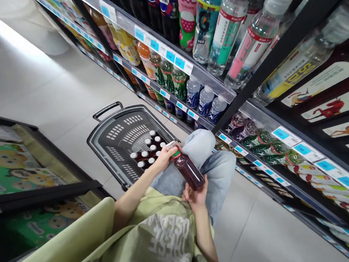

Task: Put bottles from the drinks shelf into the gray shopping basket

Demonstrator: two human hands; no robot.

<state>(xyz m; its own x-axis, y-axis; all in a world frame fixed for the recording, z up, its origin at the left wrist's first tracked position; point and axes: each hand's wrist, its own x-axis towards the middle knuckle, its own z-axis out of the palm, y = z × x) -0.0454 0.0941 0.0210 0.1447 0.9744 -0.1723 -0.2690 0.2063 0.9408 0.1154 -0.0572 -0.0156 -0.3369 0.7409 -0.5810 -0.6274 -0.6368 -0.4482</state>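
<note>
I hold a bottle of dark red drink (189,171) with a white cap across my lap, above my jeans-clad knees. My left hand (163,157) is closed round its neck and cap end. My right hand (197,196) cups the bottle's base from below, fingers wrapped on it. Just left of the bottle, a black shopping basket (110,138) stands on the floor. It holds several bottles of the same kind, white caps up (148,151).
Drink shelves (199,77) with blue price tags run along the right, packed with bottles. A low black-framed display (31,173) with green packs stands at the left. Grey tiled floor (55,92) lies beyond the basket.
</note>
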